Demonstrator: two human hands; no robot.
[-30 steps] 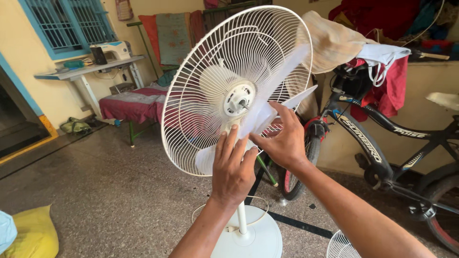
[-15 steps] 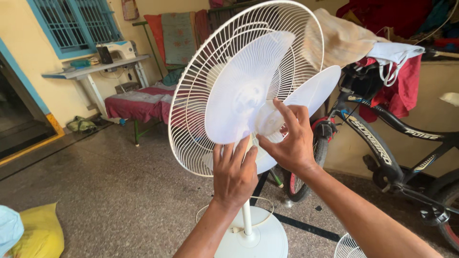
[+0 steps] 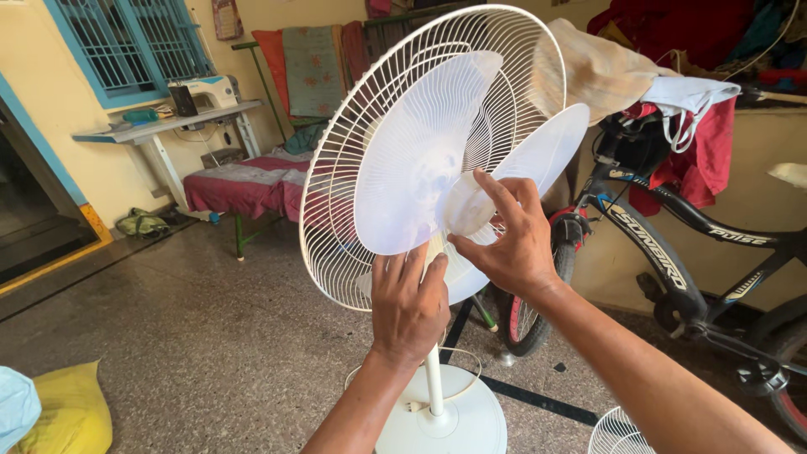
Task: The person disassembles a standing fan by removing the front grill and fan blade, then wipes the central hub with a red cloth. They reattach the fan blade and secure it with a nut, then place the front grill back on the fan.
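Translucent white plastic fan blade (image 3: 437, 160) against round wire rear grille (image 3: 336, 193) of pedestal fan, left hand (image 3: 409, 307) flat-fingered on lower blade, right hand (image 3: 504, 240) pinching smooth hub, black bicycle (image 3: 672, 252) beside

Blade set (image 3: 437, 160) at both hands: translucent white. Grille (image 3: 336, 210) behind: white wire. Right of hands, bicycle (image 3: 672, 261): black. Far left, sack (image 3: 71, 412): yellow.

I count one pedestal fan (image 3: 420, 151) with three translucent blades (image 3: 420, 160), two hands (image 3: 409, 307) on it, one bicycle (image 3: 672, 252), one sewing machine (image 3: 202, 91), one yellow sack (image 3: 71, 412).
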